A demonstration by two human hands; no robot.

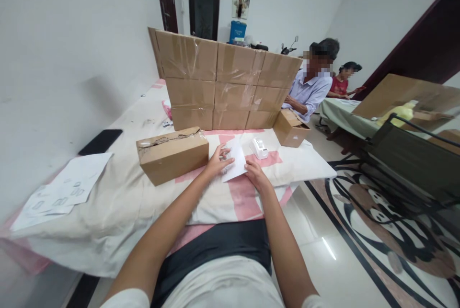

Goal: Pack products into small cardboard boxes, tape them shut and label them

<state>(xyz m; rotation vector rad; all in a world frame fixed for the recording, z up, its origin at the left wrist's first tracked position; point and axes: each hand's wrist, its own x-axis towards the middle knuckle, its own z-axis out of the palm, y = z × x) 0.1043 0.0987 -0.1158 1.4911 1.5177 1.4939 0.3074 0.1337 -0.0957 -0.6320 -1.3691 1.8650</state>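
A white sheet of paper [237,160] with small dark print on its left part lies in front of me on the cloth-covered table. My left hand [217,161] rests over the sheet's left side, its fingers spread apart. At the right edge of the same sheet, my right hand [255,174] has its fingers closed on the paper. Just beyond that hand stands a small white device [259,148]. A long cardboard box [174,157] with a torn perforated top sits left of my left hand.
A taped cardboard partition [233,85] stands across the table. Beside its right end is a smaller box [292,130]. Printed sheets [86,174] and a black phone-like slab [101,142] lie left. One person [311,87] sits behind the partition, another [339,85] farther back. A dark chair [406,169] stands right.
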